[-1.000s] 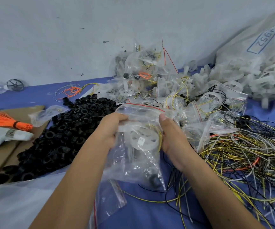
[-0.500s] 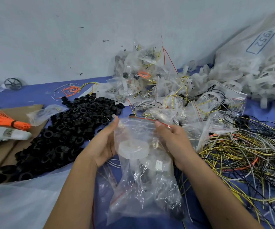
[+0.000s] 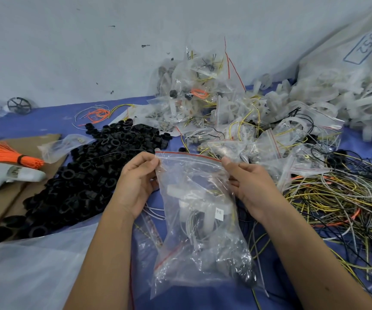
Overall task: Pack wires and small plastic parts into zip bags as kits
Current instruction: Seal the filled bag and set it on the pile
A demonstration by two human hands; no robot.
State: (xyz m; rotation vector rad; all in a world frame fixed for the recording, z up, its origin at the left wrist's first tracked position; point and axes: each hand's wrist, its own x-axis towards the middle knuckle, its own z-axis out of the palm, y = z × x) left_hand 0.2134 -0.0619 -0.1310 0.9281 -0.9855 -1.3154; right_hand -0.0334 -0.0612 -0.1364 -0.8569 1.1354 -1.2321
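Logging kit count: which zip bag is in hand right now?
The zip bag gripped at its top corners by the left hand and right hand; the other bags lie piled behind.

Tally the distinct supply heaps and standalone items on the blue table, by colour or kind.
Heap of black plastic rings: 1
Tangle of loose yellow, black and white wires: 1
Pile of filled clear zip bags: 1
Heap of white plastic wheels: 1
Bundle of tied orange wires: 1
Clear zip bag held by both hands: 1
Total: 6
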